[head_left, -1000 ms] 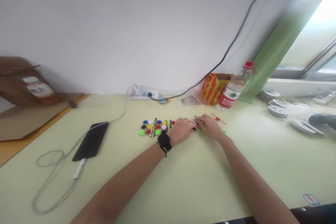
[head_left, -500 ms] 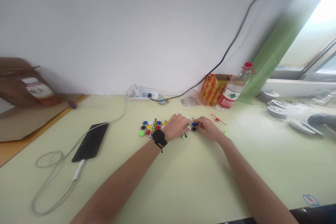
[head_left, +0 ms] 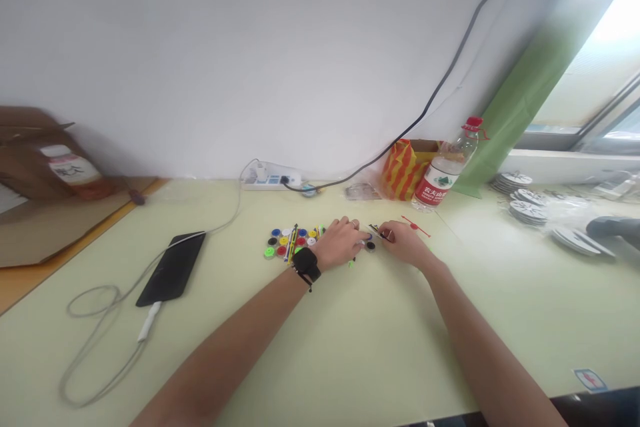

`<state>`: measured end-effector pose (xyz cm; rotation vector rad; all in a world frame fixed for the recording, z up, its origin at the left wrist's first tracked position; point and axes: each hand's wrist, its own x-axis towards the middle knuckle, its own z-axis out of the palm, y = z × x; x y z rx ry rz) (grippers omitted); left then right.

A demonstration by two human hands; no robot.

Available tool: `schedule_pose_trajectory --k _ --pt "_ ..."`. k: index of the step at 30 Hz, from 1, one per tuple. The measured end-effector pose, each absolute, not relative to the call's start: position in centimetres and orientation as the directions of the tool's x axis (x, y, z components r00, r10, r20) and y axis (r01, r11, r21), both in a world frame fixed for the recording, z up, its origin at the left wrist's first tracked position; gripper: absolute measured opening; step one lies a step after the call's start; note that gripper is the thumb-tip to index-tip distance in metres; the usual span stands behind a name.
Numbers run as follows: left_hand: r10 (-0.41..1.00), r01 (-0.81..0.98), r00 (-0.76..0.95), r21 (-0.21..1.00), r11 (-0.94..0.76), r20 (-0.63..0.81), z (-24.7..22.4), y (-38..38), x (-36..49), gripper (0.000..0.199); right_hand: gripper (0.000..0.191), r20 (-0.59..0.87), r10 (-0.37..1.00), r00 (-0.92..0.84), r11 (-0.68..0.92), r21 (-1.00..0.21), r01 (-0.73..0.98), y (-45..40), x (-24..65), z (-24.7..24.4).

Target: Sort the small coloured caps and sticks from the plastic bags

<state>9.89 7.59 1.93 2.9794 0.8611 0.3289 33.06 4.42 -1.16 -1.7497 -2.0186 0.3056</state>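
My left hand [head_left: 342, 241], with a dark watch on the wrist, reaches over a group of small coloured discs. Its fingers are stretched out, the forefinger at a mostly covered blue disc [head_left: 369, 237]. Just below lies a black disc [head_left: 371, 247]. My right hand [head_left: 404, 242] is closed in a pinch on a thin dark arrow-shaped pointer [head_left: 384, 235] beside these discs. Left of my left hand are more discs, among them a green disc [head_left: 270, 252] and a red disc [head_left: 281, 250], with several thin pointers [head_left: 293, 240] lying across them. A red pointer [head_left: 416, 226] lies beyond my right hand.
A black phone [head_left: 173, 268] with a white cable lies at left. Along the wall are a power strip [head_left: 273, 178], a striped bag [head_left: 403, 170] and a water bottle [head_left: 440, 180]. Stacked white discs [head_left: 529, 212] stand at right, a cardboard box [head_left: 30, 200] at far left.
My right hand has drawn slightly to the right, away from the blue disc, with the dark pointer in its fingers. My left forefinger has stretched right to the blue disc.
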Motion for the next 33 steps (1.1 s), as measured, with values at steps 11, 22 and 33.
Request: schedule_pose_trajectory --k 11,22,33 --pt "0.533 0.524 0.819 0.103 -0.845 0.21 2.0 7.6 9.8 0.028 0.013 0.162 0.973 -0.163 0.227 -0.577 0.784 4.2 32.7 -0.9" --pt "0.408 0.378 0.877 0.158 -0.912 0.254 1.5 7.0 10.5 0.025 0.017 0.195 0.969 -0.15 0.23 -0.5 0.835 4.5 33.6 -1.6" --pt "0.426 0.405 0.874 0.134 -0.905 0.236 1.9 6.8 10.4 0.019 0.013 0.257 0.944 -0.207 0.278 -0.28 0.919 4.5 31.9 -1.8"
